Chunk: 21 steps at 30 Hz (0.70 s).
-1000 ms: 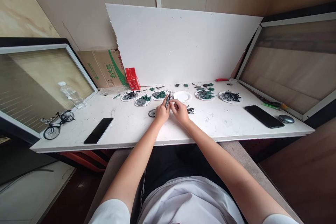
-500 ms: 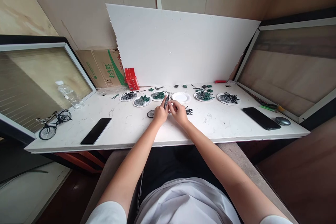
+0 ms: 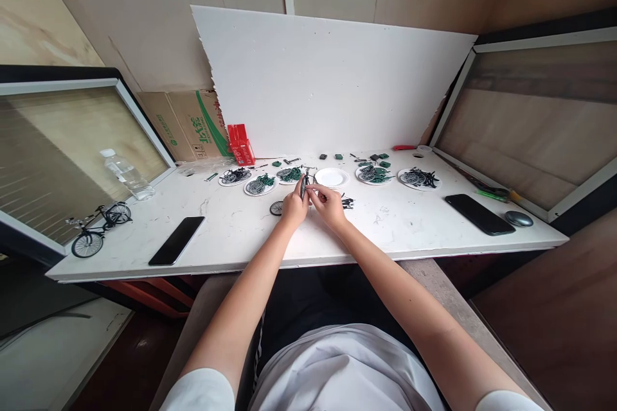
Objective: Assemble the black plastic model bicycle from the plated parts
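Observation:
Over the middle of the table, my left hand (image 3: 295, 207) is closed around a small dark model bicycle (image 3: 308, 176), partly assembled. Its handlebar end points away from me, and my fingers cover much of the rest. The fingertips of my right hand (image 3: 328, 201) are pinched together against its right side; any small part between them is hidden. A loose spoked wheel (image 3: 276, 208) lies just left of my left hand. Several black parts (image 3: 348, 203) lie to the right of my right hand.
Paper plates with bicycle parts (image 3: 261, 185) stand behind my hands, near a bare white plate (image 3: 331, 178). A finished model bicycle (image 3: 101, 226), a phone (image 3: 177, 241) and a bottle (image 3: 126, 173) are left. Another phone (image 3: 479, 214) and pliers (image 3: 501, 194) are right.
Both hands stay at the model bicycle with almost the same grip. The whole view has shifted very slightly.

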Each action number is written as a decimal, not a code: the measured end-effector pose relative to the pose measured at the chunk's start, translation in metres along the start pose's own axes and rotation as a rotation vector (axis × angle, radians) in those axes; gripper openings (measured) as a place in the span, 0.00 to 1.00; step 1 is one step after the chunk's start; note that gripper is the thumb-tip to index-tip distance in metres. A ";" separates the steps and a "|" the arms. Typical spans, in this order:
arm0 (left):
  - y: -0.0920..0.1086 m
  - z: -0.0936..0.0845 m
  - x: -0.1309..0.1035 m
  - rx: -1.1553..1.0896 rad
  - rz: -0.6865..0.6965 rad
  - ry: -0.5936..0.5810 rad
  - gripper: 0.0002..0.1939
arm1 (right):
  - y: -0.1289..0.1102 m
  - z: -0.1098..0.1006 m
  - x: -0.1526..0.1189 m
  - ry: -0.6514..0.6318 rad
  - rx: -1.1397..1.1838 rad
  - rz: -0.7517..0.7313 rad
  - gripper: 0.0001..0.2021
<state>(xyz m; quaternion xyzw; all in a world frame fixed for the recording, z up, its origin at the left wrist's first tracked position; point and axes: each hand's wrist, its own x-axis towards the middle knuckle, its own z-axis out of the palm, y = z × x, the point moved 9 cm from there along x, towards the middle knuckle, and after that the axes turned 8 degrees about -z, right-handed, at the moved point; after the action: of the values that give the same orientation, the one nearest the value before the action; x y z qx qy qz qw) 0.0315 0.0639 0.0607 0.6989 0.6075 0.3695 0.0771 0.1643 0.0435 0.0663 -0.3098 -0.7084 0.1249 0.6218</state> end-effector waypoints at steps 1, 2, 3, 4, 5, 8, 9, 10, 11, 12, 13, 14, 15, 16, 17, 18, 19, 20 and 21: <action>0.001 -0.001 0.000 0.007 0.000 0.000 0.29 | 0.000 0.000 0.000 0.001 0.007 0.004 0.19; 0.002 -0.001 -0.001 0.015 0.001 0.001 0.29 | 0.000 0.000 0.000 0.004 0.013 0.008 0.19; 0.003 -0.002 -0.001 0.023 0.004 0.000 0.29 | 0.000 0.000 0.001 0.007 0.018 0.011 0.19; 0.004 -0.002 -0.002 0.032 0.007 -0.001 0.29 | 0.000 -0.001 0.001 0.010 0.025 0.014 0.20; 0.005 -0.002 -0.002 0.040 0.011 -0.004 0.29 | 0.000 -0.001 0.001 0.012 0.032 0.017 0.20; 0.005 -0.002 -0.002 0.068 0.024 -0.011 0.29 | 0.000 -0.001 0.001 0.013 0.054 0.034 0.20; 0.005 -0.002 -0.002 0.078 0.028 -0.009 0.29 | 0.000 -0.001 0.001 0.010 0.058 0.039 0.20; 0.005 -0.001 -0.002 0.087 0.032 -0.006 0.29 | 0.000 0.000 0.001 0.005 0.058 0.043 0.20; 0.005 -0.001 -0.002 0.095 0.034 -0.002 0.29 | 0.000 0.000 0.001 0.000 0.056 0.043 0.20; 0.004 -0.001 -0.002 0.102 0.034 0.002 0.29 | -0.001 0.000 0.000 -0.004 0.052 0.041 0.19; 0.003 0.000 -0.001 0.107 0.032 0.004 0.29 | -0.001 0.000 0.000 -0.007 0.046 0.036 0.19; 0.002 0.000 -0.001 0.111 0.028 0.004 0.29 | -0.002 0.000 0.000 -0.006 0.040 0.032 0.19; 0.001 0.001 -0.001 0.114 0.023 0.003 0.29 | -0.002 -0.001 0.000 -0.003 0.035 0.028 0.18; 0.001 0.002 0.000 0.117 0.018 0.001 0.29 | -0.002 -0.001 0.000 0.000 0.031 0.027 0.18; 0.000 0.002 0.000 0.120 0.016 0.000 0.29 | -0.002 -0.001 0.000 0.001 0.028 0.026 0.18; 0.000 0.002 0.000 0.123 0.014 0.000 0.29 | -0.002 -0.001 -0.001 0.002 0.025 0.028 0.18; -0.001 0.003 0.001 0.127 0.012 0.002 0.29 | -0.001 -0.001 -0.001 0.001 0.023 0.031 0.18; -0.001 0.003 0.001 0.132 0.009 0.004 0.29 | -0.001 0.000 -0.001 -0.002 0.020 0.035 0.18; -0.002 0.003 0.001 0.136 0.006 0.005 0.29 | 0.000 0.000 -0.001 -0.006 0.018 0.038 0.19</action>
<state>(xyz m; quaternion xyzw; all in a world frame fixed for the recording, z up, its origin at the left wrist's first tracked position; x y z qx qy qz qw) 0.0320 0.0667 0.0581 0.7034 0.6293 0.3295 0.0268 0.1641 0.0430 0.0660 -0.3175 -0.7031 0.1439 0.6198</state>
